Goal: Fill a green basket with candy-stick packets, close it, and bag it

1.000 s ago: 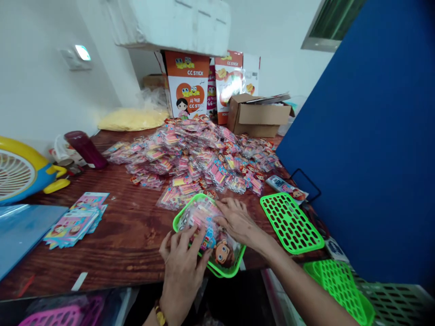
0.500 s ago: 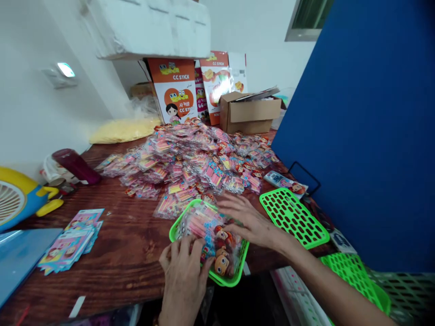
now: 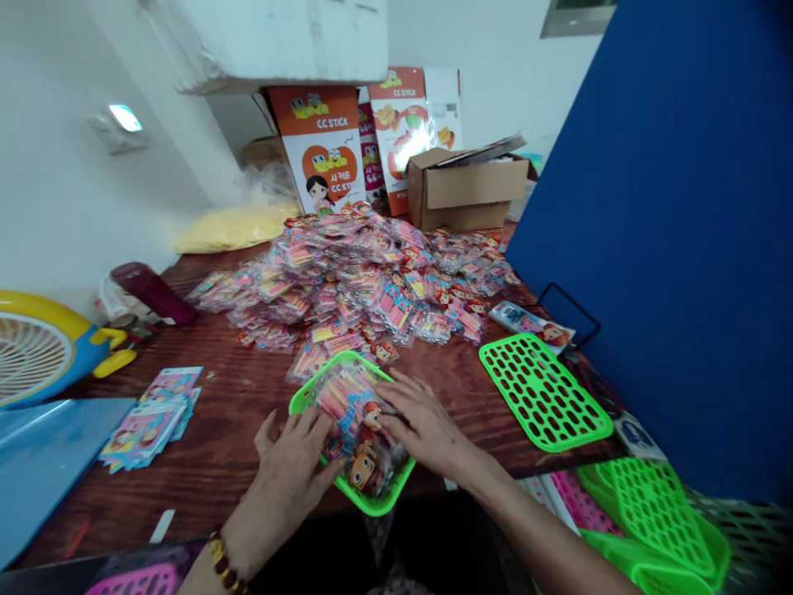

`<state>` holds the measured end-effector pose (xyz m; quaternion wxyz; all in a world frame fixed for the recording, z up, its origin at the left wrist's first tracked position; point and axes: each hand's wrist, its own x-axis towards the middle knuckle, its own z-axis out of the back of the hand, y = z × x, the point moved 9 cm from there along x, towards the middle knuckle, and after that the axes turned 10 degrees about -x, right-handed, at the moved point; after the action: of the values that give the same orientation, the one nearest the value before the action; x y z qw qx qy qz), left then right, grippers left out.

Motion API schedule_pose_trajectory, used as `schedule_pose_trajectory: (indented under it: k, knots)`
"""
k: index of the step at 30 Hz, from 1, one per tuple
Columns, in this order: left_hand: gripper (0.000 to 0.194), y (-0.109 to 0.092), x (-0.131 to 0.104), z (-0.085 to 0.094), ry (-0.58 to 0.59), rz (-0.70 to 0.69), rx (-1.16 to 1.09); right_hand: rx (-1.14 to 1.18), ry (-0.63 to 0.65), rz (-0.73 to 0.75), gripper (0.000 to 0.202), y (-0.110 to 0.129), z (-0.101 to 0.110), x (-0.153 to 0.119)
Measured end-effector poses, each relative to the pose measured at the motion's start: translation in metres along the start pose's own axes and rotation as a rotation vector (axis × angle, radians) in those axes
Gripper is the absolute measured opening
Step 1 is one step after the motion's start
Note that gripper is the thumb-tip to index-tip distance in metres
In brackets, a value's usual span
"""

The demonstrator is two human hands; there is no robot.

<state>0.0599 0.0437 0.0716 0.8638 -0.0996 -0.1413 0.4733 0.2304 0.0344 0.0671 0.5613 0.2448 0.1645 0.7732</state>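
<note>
A green basket (image 3: pixel 407 478) at the table's front edge holds clear packets (image 3: pixel 347 397) with pink sticks and cartoon heads. My left hand (image 3: pixel 291 463), a beaded bracelet at its wrist, rests over the basket's left side, fingers apart and touching the packets. On the right side my right hand (image 3: pixel 421 417) lies over the rim with spread fingers on the packets. Behind the basket spreads a large heap of similar packets (image 3: pixel 347 281). A flat green perforated lid (image 3: pixel 545 392) lies to the right.
Printed cards (image 3: pixel 152 421), a blue folder (image 3: pixel 55 463), a yellow-blue fan (image 3: pixel 55 347) and a purple bottle (image 3: pixel 152 293) are at left. Cartons (image 3: pixel 477 186) stand behind. A blue panel (image 3: pixel 669 248) bounds the right, above more green baskets (image 3: pixel 662 512).
The basket has shifted slightly left and turned. My left hand has moved left and its fingers have spread; my right hand has moved left with the basket. The view has shifted a little.
</note>
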Motion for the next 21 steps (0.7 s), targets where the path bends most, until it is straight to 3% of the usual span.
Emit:
schedule_pose_trajectory:
  k: [4,7,11,14,17,21]
  knots:
    - [0.015,-0.005,-0.008,0.019,-0.198,-0.013,-0.041,0.134,-0.119,0.06,0.043,-0.007,0.02,-0.006]
    - [0.028,-0.019,-0.01,0.021,-0.31,-0.087,-0.154,0.024,-0.256,-0.033,0.037,-0.044,0.041,-0.026]
    - [0.032,-0.035,-0.007,-0.003,-0.262,-0.268,-0.119,-0.316,-0.354,-0.428,0.033,-0.136,0.075,-0.085]
    - [0.031,-0.037,-0.009,-0.024,-0.158,-0.427,0.033,-0.56,-0.289,-0.844,0.038,-0.197,0.103,-0.145]
    - [0.04,-0.031,-0.014,-0.037,-0.072,-0.524,0.123,-0.733,-0.173,-1.054,0.043,-0.218,0.12,-0.176]
    - [0.032,-0.02,-0.017,-0.035,-0.152,-0.523,0.04,-0.746,-0.099,-1.148,0.046,-0.226,0.128,-0.178]
